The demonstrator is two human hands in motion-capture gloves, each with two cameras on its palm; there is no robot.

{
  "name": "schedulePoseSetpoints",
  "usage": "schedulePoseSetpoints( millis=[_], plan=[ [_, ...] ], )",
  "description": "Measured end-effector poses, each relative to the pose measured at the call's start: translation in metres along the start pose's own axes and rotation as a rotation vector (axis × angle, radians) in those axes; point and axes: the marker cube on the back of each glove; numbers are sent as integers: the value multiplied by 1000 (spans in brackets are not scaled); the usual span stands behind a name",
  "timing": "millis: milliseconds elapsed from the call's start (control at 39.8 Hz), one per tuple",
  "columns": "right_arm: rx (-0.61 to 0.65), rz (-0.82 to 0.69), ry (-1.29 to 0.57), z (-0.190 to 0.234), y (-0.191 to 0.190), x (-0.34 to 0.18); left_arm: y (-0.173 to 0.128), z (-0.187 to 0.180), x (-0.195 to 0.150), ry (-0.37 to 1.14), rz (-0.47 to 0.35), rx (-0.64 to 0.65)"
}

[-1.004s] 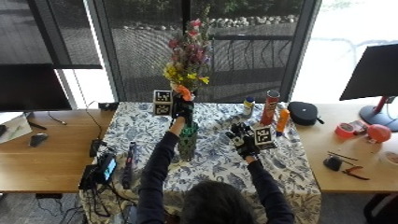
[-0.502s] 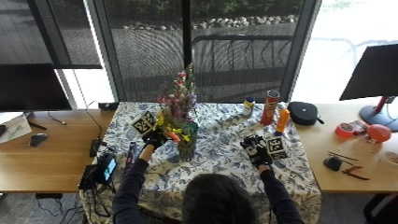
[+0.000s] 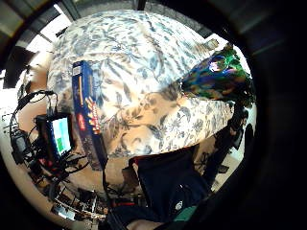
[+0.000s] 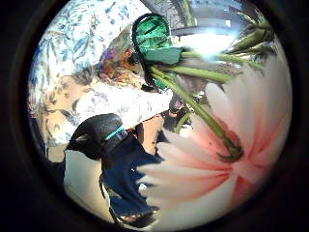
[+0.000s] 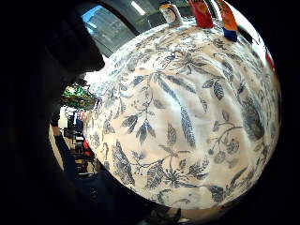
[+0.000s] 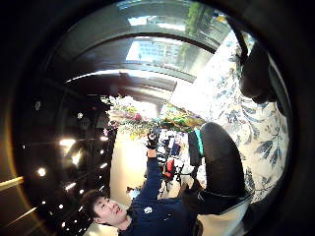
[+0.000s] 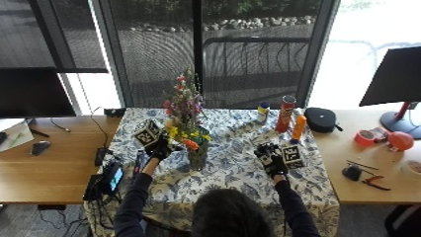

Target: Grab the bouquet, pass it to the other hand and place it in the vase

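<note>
Bouquet [image 7: 184, 111]: stands upright in the vase, a little left of the frame's centre, blooms rising toward the dark window; in the left thumb side palm view a big pink flower [image 4: 227, 159] and green stems [image 4: 193, 104] crowd the lens.
Vase [image 7: 196, 157]: dark, shiny green, upright on the flowered tablecloth [image 7: 230, 173], just right of the left hand.
Left hand [image 7: 160, 146]: gloved, held at the bouquet's lower stems just left of the vase rim; I cannot tell whether its fingers grip the stems or are apart.
Right hand [image 7: 270, 159]: gloved, low over the cloth right of centre, well apart from the vase, holding nothing; whether its fingers are curled or straight I cannot tell.
Box [image 3: 90, 115]: long, blue, lying on the cloth near its left edge.
Small screen [image 7: 110, 178]: by the table's left edge, lower left of the frame, cables beside it.
Far edge of the cloth: a tall red can [image 7: 286, 113], an orange bottle [image 7: 299, 127] and a small blue-capped bottle [image 7: 263, 111], upper right of centre.
Right-hand desk: a black case [image 7: 321, 119], a roll of tape [image 7: 364, 138], pliers [image 7: 375, 181].
</note>
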Motion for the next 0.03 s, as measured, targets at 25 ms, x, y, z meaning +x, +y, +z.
schedulePoseSetpoints(
  millis=[25],
  plan=[
    [1, 16, 9, -1, 1, 1, -1, 0, 0, -1, -2, 5]
  ],
)
